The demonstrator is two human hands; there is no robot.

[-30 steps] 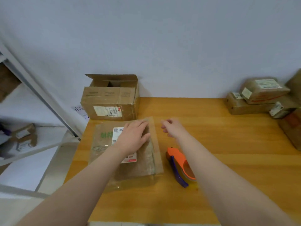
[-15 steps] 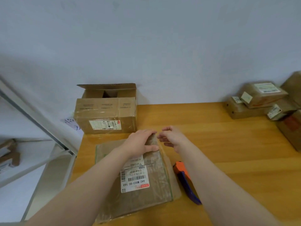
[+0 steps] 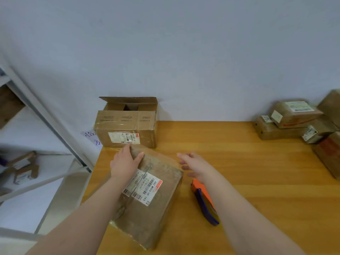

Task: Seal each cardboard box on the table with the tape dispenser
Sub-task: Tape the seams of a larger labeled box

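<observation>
A flat brown cardboard box (image 3: 158,203) with a white barcode label lies turned at an angle on the wooden table (image 3: 257,172). My left hand (image 3: 125,163) lies on its far corner, fingers curled over the top edge. My right hand (image 3: 196,165) hovers open just right of the box, touching nothing. An orange and blue tape dispenser (image 3: 204,201) lies on the table right of the box, partly hidden under my right forearm.
A taller cardboard box (image 3: 127,124) with open top flaps stands at the back left against the wall. Several taped boxes (image 3: 294,122) are stacked at the back right. A metal shelf frame (image 3: 46,122) stands left of the table.
The flat box has turned clockwise on the table under my left hand. My right hand has come off its far edge and drawn away to the right.
</observation>
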